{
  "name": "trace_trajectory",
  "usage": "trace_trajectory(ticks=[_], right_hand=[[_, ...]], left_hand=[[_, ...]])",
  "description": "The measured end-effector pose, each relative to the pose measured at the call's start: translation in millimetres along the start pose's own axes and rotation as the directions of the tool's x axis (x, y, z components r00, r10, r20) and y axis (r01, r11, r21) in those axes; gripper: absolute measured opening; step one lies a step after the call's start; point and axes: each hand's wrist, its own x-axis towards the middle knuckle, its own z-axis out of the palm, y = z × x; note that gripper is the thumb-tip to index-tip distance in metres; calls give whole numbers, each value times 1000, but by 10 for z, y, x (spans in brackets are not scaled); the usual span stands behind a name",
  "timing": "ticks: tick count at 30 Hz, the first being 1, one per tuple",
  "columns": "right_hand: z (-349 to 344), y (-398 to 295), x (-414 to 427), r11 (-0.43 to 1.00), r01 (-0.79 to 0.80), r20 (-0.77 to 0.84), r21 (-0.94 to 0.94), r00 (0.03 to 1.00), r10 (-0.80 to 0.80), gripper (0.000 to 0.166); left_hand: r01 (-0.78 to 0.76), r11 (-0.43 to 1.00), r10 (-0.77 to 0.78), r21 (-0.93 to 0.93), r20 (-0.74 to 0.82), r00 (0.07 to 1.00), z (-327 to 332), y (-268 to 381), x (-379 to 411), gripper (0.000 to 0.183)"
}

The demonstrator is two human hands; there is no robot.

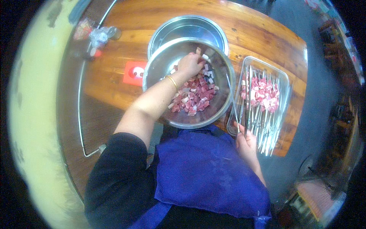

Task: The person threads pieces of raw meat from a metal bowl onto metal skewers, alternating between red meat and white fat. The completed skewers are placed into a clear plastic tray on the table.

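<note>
My left hand (190,65) reaches into a large stainless steel bowl (145,67), over cubes of raw red meat (197,94) and pale, fat-like pieces (208,73). Its fingers are bent together beside a light brown piece at the far side; whether they grip it is unclear. At the bowl's right, my right hand (246,140) holds a thin metal skewer (233,98), which points up across the rim. A second, darker skewer (250,94) rises from about the same hand over a clear plastic tray (281,70). Several skewers loaded with meat (263,91) lie in that tray, handles towards me.
Behind the bowl, partly under it, sits a wide metal basin (188,27). A red square object (130,73) lies at the bowl's left on the wooden table (128,17). Plastic-bagged items (100,35) stand at the far left, near a thin white rail (80,100).
</note>
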Motion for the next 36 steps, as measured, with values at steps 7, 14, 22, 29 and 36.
trace_trajectory(ticks=[7, 14, 22, 29, 36], right_hand=[[-114, 188, 162, 996, 55, -46, 72, 998, -52, 25], [-140, 26, 183, 985, 167, 78, -34, 983, -164, 36], [52, -96, 55, 927, 295, 216, -229, 945, -247, 19], [173, -164, -152, 896, 373, 145, -241, 926, -347, 9], [282, 34, -205, 859, 455, 50, -234, 888, -457, 12]], left_hand=[[33, 999, -34, 14, 49, 998, 151, -25, 104, 23], [361, 151, -128, -920, 344, 930, -186, -51, -324, 20], [249, -426, -9, -870, 279, 960, -516, 185, -983, 25], [209, -500, -62, -841, 275, 959, -703, 411, -1205, 19], [219, -531, 49, -819, 228, 972, -700, 473, -1286, 19]])
